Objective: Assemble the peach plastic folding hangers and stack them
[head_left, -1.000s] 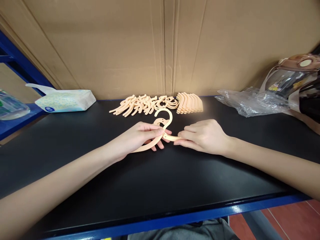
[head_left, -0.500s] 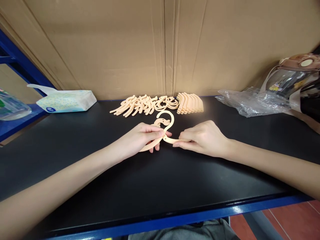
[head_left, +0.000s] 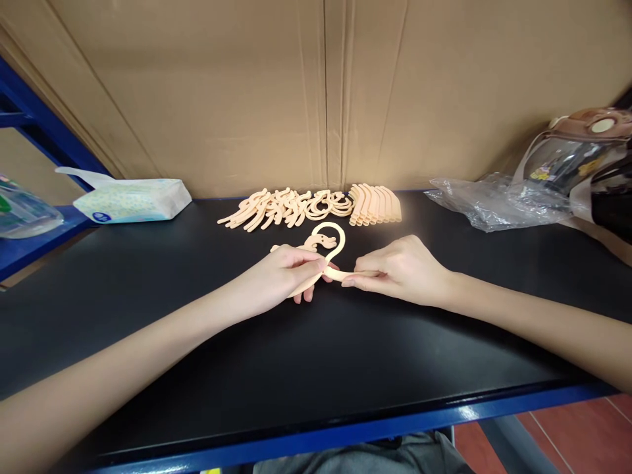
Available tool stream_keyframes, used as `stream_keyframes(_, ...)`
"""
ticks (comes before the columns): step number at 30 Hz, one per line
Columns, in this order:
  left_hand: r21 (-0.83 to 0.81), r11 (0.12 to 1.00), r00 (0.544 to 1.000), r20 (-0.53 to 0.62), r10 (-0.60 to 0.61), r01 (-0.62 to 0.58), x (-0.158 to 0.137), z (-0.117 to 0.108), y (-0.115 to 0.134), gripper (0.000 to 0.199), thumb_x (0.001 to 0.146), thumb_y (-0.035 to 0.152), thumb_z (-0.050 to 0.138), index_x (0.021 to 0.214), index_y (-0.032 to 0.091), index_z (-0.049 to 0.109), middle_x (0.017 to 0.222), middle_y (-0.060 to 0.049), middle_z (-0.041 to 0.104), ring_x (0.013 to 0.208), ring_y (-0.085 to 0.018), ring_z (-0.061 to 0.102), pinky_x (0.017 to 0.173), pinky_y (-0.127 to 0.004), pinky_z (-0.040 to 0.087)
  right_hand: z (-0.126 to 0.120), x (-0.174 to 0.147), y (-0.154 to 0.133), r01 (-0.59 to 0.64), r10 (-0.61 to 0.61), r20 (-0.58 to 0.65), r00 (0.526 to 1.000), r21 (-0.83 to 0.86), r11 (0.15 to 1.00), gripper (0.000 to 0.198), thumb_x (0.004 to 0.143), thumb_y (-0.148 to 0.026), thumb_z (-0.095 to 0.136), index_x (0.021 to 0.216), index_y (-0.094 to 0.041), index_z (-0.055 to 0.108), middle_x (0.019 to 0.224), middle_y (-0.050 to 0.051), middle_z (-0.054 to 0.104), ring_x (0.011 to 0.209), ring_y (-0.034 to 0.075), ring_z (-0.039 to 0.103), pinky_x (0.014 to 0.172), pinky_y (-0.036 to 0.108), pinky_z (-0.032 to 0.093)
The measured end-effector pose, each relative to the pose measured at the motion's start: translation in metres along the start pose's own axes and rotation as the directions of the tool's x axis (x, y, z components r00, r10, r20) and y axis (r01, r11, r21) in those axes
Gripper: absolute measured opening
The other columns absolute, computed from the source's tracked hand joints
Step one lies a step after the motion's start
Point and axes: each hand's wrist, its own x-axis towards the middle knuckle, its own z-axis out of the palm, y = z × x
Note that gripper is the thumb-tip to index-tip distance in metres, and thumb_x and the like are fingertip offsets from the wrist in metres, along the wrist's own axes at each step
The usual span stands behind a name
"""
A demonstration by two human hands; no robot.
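Note:
My left hand (head_left: 289, 273) pinches the base of a cream plastic hanger hook (head_left: 340, 240), thumb on top. A curved hanger arm runs down to the left under its palm, partly hidden. My right hand (head_left: 405, 270) grips another hanger arm (head_left: 340, 275), whose inner end meets the hook's base at my left fingertips. The joint itself is mostly covered. Just behind my left hand, loose cream hanger pieces (head_left: 322, 241) with small holes show through the hook's loop.
Along the back lie piled hanger arms (head_left: 254, 209), hooks (head_left: 320, 205) and a row of curved pieces (head_left: 378, 204). A tissue pack (head_left: 135, 199) is at left. Clear plastic (head_left: 498, 203) and a strapped bottle (head_left: 563, 158) stand right. Cardboard (head_left: 222, 92) walls the black table's (head_left: 306, 368) back.
The hook has tilted and shifted slightly right and down. The right-hand arm's inner end now sits closer against the hook's base. Both hands keep their hold.

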Motion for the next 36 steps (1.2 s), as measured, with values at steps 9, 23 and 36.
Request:
stream_keyframes(9,-0.013,1.0,1.0,0.002,-0.018,0.018,0.002,0.0,0.0,0.038,0.089,0.049,0.051,0.072,0.016,0.057,0.053,0.003,0.053,0.048,-0.009,0.048,0.047,-0.02,0.037,0.004,-0.002,0.001,0.079,-0.082,-0.05,0.995,-0.061,0.995,0.053,0.097,-0.052,0.038,0.067,-0.018,0.065,0.055,-0.002,0.057,0.048,0.008,0.046,0.048,0.026,0.018)
stream_keyframes(23,0.605,0.793,0.995,-0.017,0.101,-0.07,-0.01,0.005,0.006,0.037,0.098,0.044,0.03,0.072,0.021,0.042,0.062,0.002,0.048,0.056,-0.015,0.048,0.054,-0.028,0.029,0.002,0.003,0.01,0.176,-0.189,-0.181,0.965,-0.089,0.98,0.033,0.085,-0.05,0.062,0.079,-0.018,0.057,0.07,0.0,0.06,0.067,0.014,0.05,0.064,0.027,0.034)
stream_keyframes(36,0.684,0.716,0.983,0.005,0.185,-0.138,-0.005,0.008,-0.002,0.044,0.095,0.056,0.039,0.069,0.021,0.035,0.056,0.003,0.046,0.048,-0.014,0.042,0.05,-0.025,0.023,0.002,0.005,0.014,0.022,-0.019,-0.217,0.976,0.011,1.0,0.047,0.07,-0.058,0.074,0.088,-0.019,0.054,0.085,0.003,0.063,0.083,0.021,0.056,0.08,0.034,0.04)
